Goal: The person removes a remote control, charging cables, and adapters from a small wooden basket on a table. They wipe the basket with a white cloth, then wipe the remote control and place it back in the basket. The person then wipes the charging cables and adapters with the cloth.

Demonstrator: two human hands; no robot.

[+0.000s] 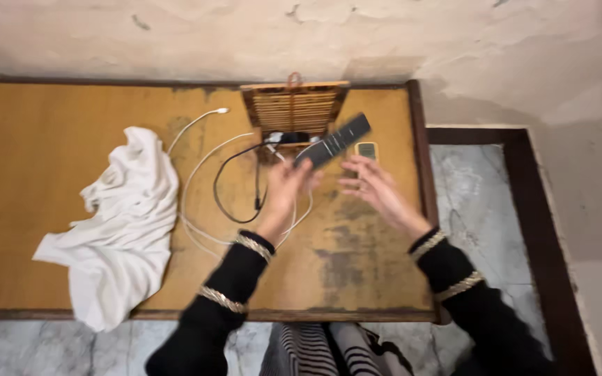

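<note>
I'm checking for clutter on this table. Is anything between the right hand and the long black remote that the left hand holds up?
Nothing visible. The long black remote sits in the left hand, and the open right hand is just beside it with only bare air between. A small yellow-faced device lies on the wooden table beyond the fingertips.

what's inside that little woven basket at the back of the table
The bamboo basket is tipped open toward the camera. A dark object and white cable ends sit at its mouth. Anything deeper inside is hidden by shadow and blur.

One head-worn view looks steeply down, fairly near, on the wooden table [50, 139]
</note>
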